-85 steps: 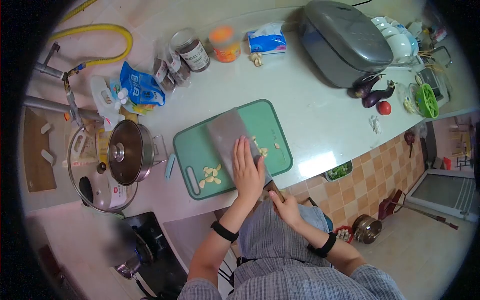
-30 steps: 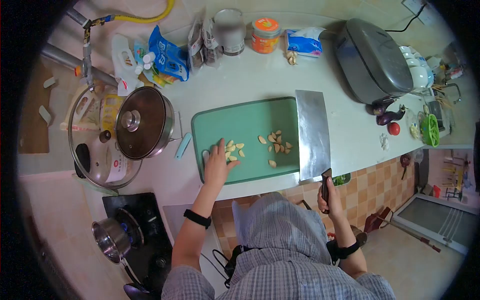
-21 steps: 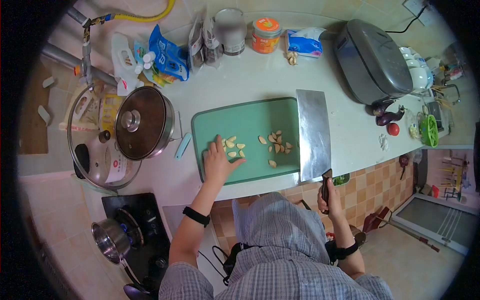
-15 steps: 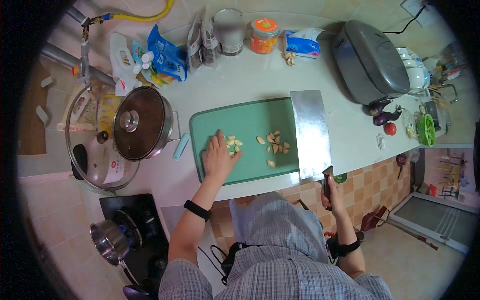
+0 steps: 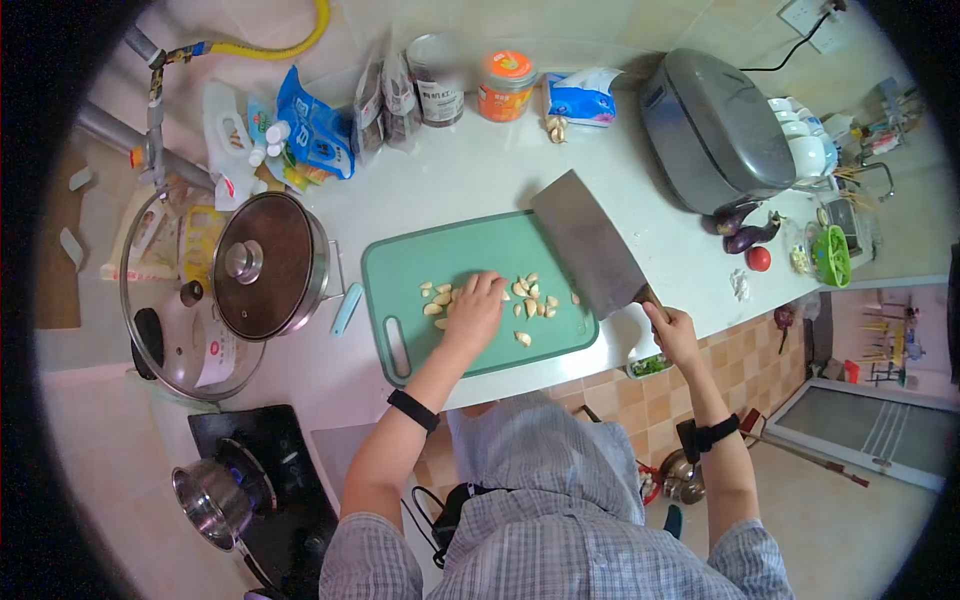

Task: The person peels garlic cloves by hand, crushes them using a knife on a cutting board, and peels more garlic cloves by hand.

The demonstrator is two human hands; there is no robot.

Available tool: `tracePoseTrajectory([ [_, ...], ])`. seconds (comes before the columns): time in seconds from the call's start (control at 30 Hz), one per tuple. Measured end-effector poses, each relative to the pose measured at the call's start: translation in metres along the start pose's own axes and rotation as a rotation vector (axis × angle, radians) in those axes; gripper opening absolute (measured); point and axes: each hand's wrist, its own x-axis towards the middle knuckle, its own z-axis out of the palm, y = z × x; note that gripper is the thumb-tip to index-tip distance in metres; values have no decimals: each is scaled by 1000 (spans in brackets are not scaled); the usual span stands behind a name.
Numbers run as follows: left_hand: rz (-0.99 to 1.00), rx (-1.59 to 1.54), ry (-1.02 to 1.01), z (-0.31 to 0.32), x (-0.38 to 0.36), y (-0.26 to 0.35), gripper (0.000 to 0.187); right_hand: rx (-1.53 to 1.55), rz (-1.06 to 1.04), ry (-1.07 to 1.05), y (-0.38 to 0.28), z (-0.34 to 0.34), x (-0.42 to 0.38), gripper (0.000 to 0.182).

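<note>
Bent over the green cutting board [image 5: 400, 260], my left hand [image 5: 475, 315] has its fingers curled together and pointing down among peeled garlic cloves; whatever they pinch is hidden beneath them. Some garlic cloves [image 5: 433, 309] lie to the left of this hand, and a looser group of garlic cloves [image 5: 531, 305] lies to its right. My right hand [image 5: 674, 335] is wrapped round the handle of a broad cleaver [image 5: 592, 245]. The cleaver's blade slants across the board's right edge, its flat side facing up.
A lidded pan [image 5: 270, 265] stands left of the board, beside a light-blue-handled tool [image 5: 347, 309]. At lower left a saucepan [image 5: 212, 502] sits on the stove. A grey appliance [image 5: 715, 130], eggplants [image 5: 752, 235] and a tomato [image 5: 759, 259] stand on the right.
My left hand has moved right across the board, from the left cloves toward the right group, and its fingers have curled. The cleaver has tilted, its far end swinging left.
</note>
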Motion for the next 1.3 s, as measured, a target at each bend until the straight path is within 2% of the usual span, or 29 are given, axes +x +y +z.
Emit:
tracePoseTrajectory([
  [0.07, 16, 27, -25, 9, 2, -1, 29, -165, -27, -6, -1, -4, 14, 53],
  [0.17, -41, -8, -71, 15, 2, -2, 23, -201, -72, -27, -4, -4, 32, 53],
  [0.23, -46, -37, 1, 13, 1, -2, 18, -171, -59, -63, -6, -3, 42, 50],
  [0.37, -77, -33, -15, 15, -5, -6, 14, -197, -54, -132, -8, -4, 65, 48],
  [0.47, -94, -107, 95, 2, -8, 0, 12, -205, -58, -157, -14, -4, 71, 48],
  [0.53, -359, -558, 16, -7, -9, 9, 15, -201, -41, -174, -15, -4, 75, 49],
  [0.57, -361, -555, 16, -7, -10, 9, 15, -198, -23, -189, -15, -3, 77, 51],
  [0.63, -464, -1069, -48, -10, -11, 9, 19, -238, -47, -206, -19, -1, 78, 52],
  [0.73, -514, -1168, -79, -18, -11, 9, 20, -347, -114, -235, -31, 4, 83, 55],
  [0.8, -556, -1157, -93, -27, -9, 15, 21, -414, -153, -243, -37, 7, 87, 57],
  [0.87, -595, -1145, -107, -34, -7, 20, 22, -623, -358, -164, -40, 12, 90, 58],
  [0.9, -589, -1132, -77, -35, -8, 23, 22, -617, -359, -162, -42, 14, 88, 58],
  [0.97, -581, -1110, -45, -42, -9, 27, 22, -824, -452, -49, -44, 20, 84, 49],
  [1.0, -565, -1110, -27, -46, -9, 32, 22, -819, -455, -50, -40, 23, 84, 49],
  [1.07, -549, -1108, -13, -53, -9, 36, 23, -801, -598, 133, -23, 33, 84, 35],
  [1.1, -528, -1104, -6, -56, -9, 38, 23, -799, -598, 135, -18, 37, 81, 35],
  [1.17, -499, -1096, 3, -61, -8, 43, 23, -815, -761, 271, -11, 43, 77, 25],
  [1.23, -402, -893, 47, -67, -8, 49, 21, -776, -759, 257, -22, 48, 70, 19],
  [1.3, -382, -862, 67, -76, -5, 59, 19, -655, -738, 182, -27, 52, 67, 16],
])
